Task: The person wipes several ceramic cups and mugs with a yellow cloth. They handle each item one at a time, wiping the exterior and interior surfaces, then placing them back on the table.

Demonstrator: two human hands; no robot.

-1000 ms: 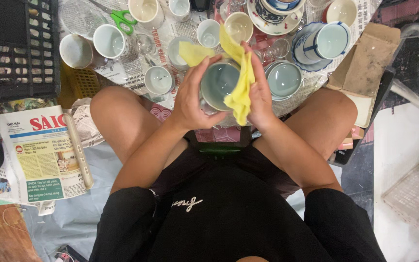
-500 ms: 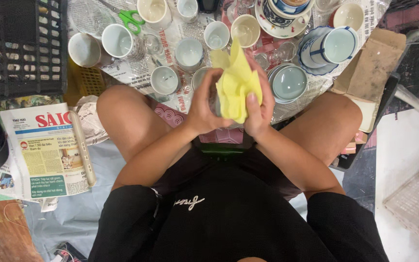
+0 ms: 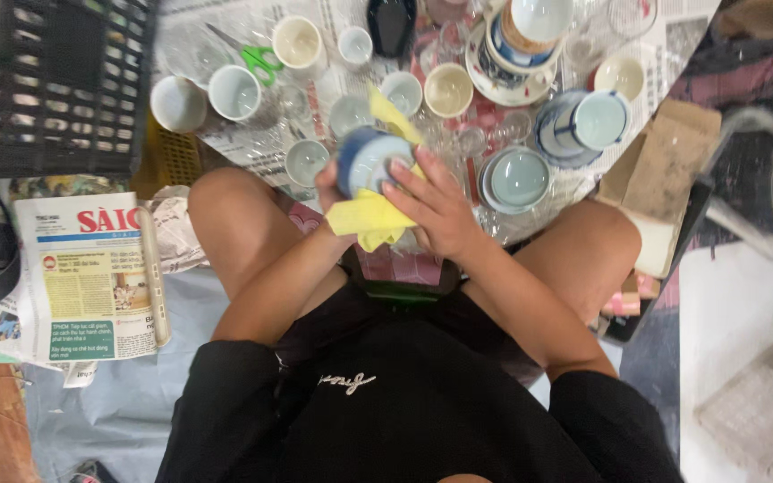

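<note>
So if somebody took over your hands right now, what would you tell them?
Left hand: holds the blue-and-white bowl from the left side, mostly hidden behind it.
Right hand: presses the yellow cloth against the bowl.
The bowl is tipped on its side above the lap, cloth wrapped under and behind it.
Done: bowl picked up, cloth on it.
Left: many cups and bowls sit on the newspaper ahead; whether they are wiped cannot be told.

bowl [image 3: 367,161] turned base-up, yellow cloth [image 3: 364,215] now underneath

One green-handled pair of scissors [image 3: 259,59], one black crate [image 3: 46,85], one folded newspaper [image 3: 91,268], one yellow cloth [image 3: 364,216].
</note>
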